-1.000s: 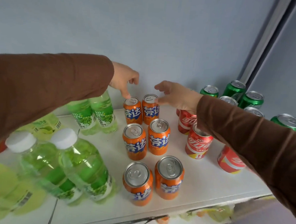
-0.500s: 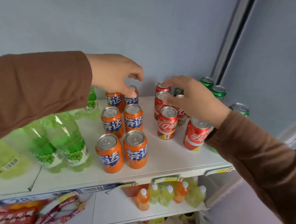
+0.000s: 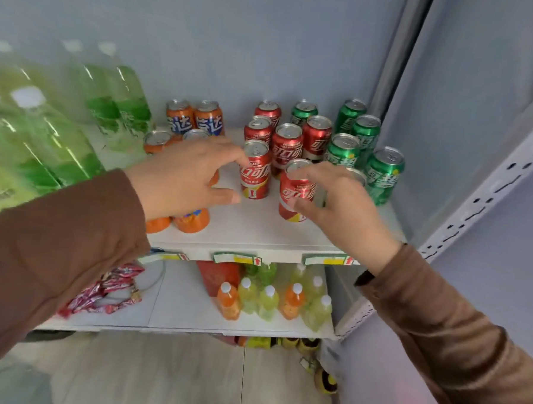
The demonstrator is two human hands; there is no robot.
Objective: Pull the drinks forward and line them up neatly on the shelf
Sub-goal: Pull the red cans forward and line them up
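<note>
Step in hand: facing up the red cans on the upper shelf.

Right hand: thumb and fingers are curled round the front right red can, thumb low on the label, fingertips over the rim. This can stands nearest the shelf's front edge among the reds, though not yet at the lip.

Left hand: fingers extended and loosely spread, fingertips touching or just beside the upper wall of the front left red can. A closed grip is not shown; it holds nothing.

Stock position: 4 further red cans stand at 12 o'clock of the front pair. The green cans cluster at 3 o'clock of the reds. The orange cans run in a double file at 9 o'clock, partly hidden beneath the left hand. Green bottles fill the far left and appear blurred.

Assessment: the red pair is uneven, the right can sitting forward of the left. The next move calls for drawing both toward 6 o'clock until level at the lip, kept upright and side by side, then closing up the rear reds behind them.
</note>
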